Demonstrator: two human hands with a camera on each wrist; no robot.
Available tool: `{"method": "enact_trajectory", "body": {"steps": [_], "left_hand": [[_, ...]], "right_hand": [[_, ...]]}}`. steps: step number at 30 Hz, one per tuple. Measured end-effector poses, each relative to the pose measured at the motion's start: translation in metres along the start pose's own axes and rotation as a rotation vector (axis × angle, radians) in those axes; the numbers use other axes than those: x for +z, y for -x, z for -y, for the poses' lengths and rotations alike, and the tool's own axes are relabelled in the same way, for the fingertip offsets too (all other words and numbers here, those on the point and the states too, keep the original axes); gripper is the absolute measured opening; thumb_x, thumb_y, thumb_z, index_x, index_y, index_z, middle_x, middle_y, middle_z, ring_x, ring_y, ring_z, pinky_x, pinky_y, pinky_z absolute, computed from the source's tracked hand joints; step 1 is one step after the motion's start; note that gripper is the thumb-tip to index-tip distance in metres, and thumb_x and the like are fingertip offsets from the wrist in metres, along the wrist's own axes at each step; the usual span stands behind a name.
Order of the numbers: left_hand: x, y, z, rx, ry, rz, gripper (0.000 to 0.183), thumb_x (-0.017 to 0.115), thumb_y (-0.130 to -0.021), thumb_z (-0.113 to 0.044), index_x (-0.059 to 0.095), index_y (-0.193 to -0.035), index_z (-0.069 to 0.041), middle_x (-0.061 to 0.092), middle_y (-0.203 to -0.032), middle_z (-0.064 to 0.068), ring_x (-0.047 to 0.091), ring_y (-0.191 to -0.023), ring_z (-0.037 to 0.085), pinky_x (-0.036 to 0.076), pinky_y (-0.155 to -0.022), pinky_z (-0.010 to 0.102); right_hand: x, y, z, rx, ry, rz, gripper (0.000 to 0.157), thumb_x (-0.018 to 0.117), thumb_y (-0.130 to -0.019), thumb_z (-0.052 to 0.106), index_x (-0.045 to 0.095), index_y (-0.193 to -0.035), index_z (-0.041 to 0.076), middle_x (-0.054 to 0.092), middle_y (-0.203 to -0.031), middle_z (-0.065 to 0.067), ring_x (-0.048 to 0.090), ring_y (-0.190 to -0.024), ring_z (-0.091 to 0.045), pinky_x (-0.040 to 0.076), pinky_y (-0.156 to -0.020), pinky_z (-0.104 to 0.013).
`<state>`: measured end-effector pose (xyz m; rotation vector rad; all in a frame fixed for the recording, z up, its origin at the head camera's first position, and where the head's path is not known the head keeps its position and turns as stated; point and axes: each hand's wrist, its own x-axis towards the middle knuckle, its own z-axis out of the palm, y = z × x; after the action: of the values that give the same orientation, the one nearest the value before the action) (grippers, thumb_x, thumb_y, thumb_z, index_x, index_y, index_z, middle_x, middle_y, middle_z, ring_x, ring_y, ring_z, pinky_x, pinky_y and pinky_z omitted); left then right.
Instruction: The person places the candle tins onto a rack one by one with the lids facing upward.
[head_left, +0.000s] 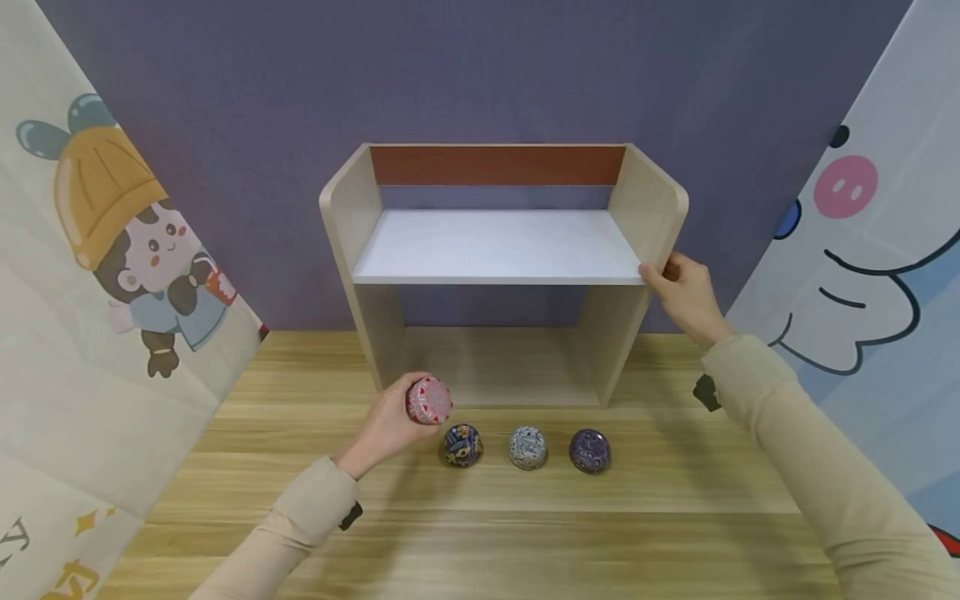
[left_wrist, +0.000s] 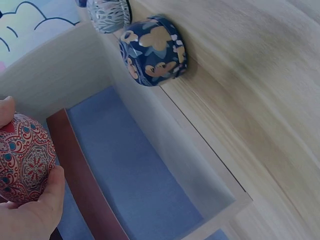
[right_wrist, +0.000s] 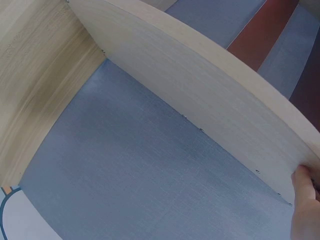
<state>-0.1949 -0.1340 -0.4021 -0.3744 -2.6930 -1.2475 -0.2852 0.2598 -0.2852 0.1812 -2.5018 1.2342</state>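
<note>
My left hand grips a small round tin with a red and white pattern in front of the shelf's lower left opening. In the left wrist view, thumb and fingers curl round this red tin. My right hand holds the front edge of the shelf's right side panel, its thumb near the end of the white middle board. On the table before the shelf stand a dark blue floral tin, a white-and-blue tin and a dark purple tin, set apart in a row.
The two-tier wooden shelf has a reddish-brown back strip. It stands on a wood-grain table against a blue-grey backdrop. Cartoon-printed cloths hang on the left and right.
</note>
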Motion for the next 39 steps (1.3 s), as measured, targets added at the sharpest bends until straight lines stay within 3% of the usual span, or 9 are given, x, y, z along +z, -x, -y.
{"method": "enact_trajectory", "body": {"steps": [8, 16, 39], "left_hand": [[0.0003, -0.0015, -0.0010, -0.027, 0.040, -0.002, 0.074, 0.083, -0.056, -0.004, 0.051, -0.123, -0.001, 0.059, -0.115, 0.018, 0.058, -0.103, 0.033, 0.049, -0.090, 0.047], [0.0023, -0.0028, -0.0007, -0.059, 0.080, 0.056, 0.078, 0.085, -0.055, -0.012, 0.050, -0.124, -0.005, 0.059, -0.117, 0.015, 0.058, -0.104, 0.030, 0.048, -0.091, 0.045], [0.0047, -0.0008, -0.0073, -0.044, 0.081, 0.105, 0.076, 0.086, -0.054, -0.019, 0.054, -0.122, -0.010, 0.063, -0.110, 0.009, 0.061, -0.098, 0.024, 0.051, -0.087, 0.040]], "right_hand": [[0.0002, -0.0002, -0.0009, -0.002, 0.002, -0.004, 0.051, 0.050, -0.092, 0.036, 0.051, -0.123, -0.004, 0.059, -0.113, -0.026, 0.049, -0.079, 0.009, 0.041, -0.067, -0.006], [-0.0001, -0.0008, -0.0004, 0.006, 0.005, 0.001, 0.052, 0.050, -0.092, 0.037, 0.051, -0.124, -0.004, 0.059, -0.112, -0.025, 0.050, -0.080, 0.006, 0.041, -0.065, -0.007], [0.0005, -0.0007, 0.0003, 0.007, -0.003, 0.001, 0.051, 0.050, -0.092, 0.036, 0.051, -0.123, -0.004, 0.059, -0.112, -0.024, 0.051, -0.081, 0.004, 0.042, -0.066, -0.008]]}}
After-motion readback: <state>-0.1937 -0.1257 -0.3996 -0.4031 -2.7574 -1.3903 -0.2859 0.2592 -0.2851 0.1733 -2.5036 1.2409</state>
